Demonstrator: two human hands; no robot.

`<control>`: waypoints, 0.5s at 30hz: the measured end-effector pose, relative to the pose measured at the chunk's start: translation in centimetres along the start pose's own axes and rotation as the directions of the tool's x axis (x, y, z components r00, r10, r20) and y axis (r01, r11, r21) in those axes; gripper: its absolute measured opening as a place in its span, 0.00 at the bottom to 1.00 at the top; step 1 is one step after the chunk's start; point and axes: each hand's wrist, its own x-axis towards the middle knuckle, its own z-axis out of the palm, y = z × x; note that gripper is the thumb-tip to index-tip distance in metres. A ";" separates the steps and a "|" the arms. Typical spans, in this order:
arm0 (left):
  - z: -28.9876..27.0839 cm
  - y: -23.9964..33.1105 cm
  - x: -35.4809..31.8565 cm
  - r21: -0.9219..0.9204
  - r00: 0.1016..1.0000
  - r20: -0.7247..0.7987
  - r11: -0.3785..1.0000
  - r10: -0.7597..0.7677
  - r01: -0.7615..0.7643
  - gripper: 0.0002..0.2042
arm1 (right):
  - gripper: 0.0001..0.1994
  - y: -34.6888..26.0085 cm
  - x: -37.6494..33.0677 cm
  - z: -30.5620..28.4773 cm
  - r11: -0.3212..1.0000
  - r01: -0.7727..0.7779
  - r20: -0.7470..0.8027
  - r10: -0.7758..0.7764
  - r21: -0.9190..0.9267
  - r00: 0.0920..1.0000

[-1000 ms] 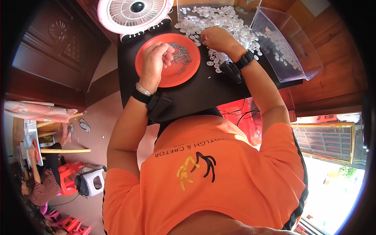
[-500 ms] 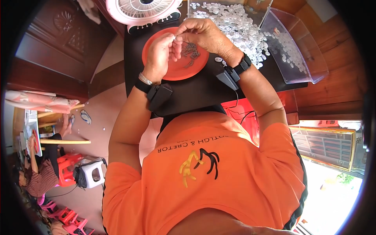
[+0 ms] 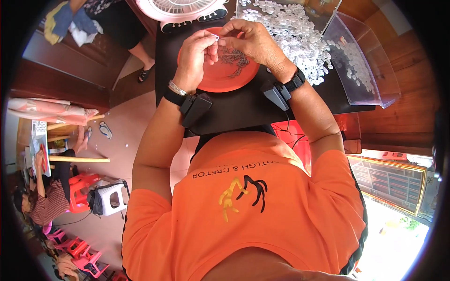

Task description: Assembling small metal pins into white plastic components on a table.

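Observation:
My left hand (image 3: 193, 58) is closed in a pinch on a small white plastic piece (image 3: 216, 37), held above a round orange-red plate (image 3: 215, 85). Close against it, the fingertips of my right hand (image 3: 255, 44) are pinched together; whatever they hold is too small to make out. Thin dark metal pieces, perhaps screws or pins, form a loose heap (image 3: 236, 61) on the plate under my hands. To the right spreads a large pile of clear and white plastic pieces (image 3: 300, 42), partly hidden behind my right hand and wrist.
A pink and white fan (image 3: 183, 16) stands at the table's far left. On the right lies a clear plastic bin (image 3: 375, 96) with more white pieces. The black table (image 3: 234, 112) ends near my waist. Another person sits at the left; a walking person's leg (image 3: 140, 54) shows at upper left.
A person carrying cloths has come into view at the upper left. The whole view has shifted slightly. Both my hands stay together above the plate, and the white piece shows more plainly.

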 end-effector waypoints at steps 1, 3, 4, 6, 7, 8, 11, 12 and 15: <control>-0.1 0.0 0.0 -0.009 0.999 -0.046 1.000 0.014 -0.014 0.07 | 0.06 0.0 -0.1 -0.1 0.997 0.015 -0.002 -0.016 -0.072 1.000; -0.4 0.2 0.0 -0.008 0.997 -0.080 1.000 0.015 -0.016 0.07 | 0.07 0.8 -0.1 0.1 0.976 0.136 0.089 -0.123 -0.169 0.988; -0.5 0.3 0.1 -0.009 0.994 -0.109 1.000 0.017 -0.018 0.06 | 0.07 1.1 -0.2 0.4 0.931 0.260 0.188 -0.215 -0.257 0.958; -0.7 0.3 0.0 -0.013 0.992 -0.125 1.000 0.022 -0.024 0.06 | 0.08 1.6 -0.8 1.1 0.912 0.258 0.247 -0.184 -0.318 0.952; -0.7 0.3 0.0 -0.019 0.990 -0.136 0.999 0.030 -0.032 0.06 | 0.07 2.1 -1.0 1.5 0.848 0.340 0.289 -0.234 -0.405 0.928; -0.7 0.4 0.0 -0.018 0.990 -0.137 0.999 0.027 -0.030 0.06 | 0.07 2.5 -1.1 1.8 0.769 0.418 0.336 -0.278 -0.483 0.900; -0.6 0.3 -0.2 -0.020 0.991 -0.132 0.999 0.030 -0.033 0.06 | 0.06 2.3 -1.4 2.1 0.728 0.398 0.329 -0.246 -0.559 0.912; -0.6 0.2 -0.2 -0.013 0.991 -0.131 0.999 0.030 -0.032 0.06 | 0.05 2.2 -1.5 2.1 0.709 0.393 0.303 -0.259 -0.586 0.917; -0.5 0.3 -0.5 -0.002 0.991 -0.128 0.999 0.035 -0.036 0.06 | 0.06 2.4 -1.4 2.1 0.728 0.356 0.283 -0.228 -0.585 0.932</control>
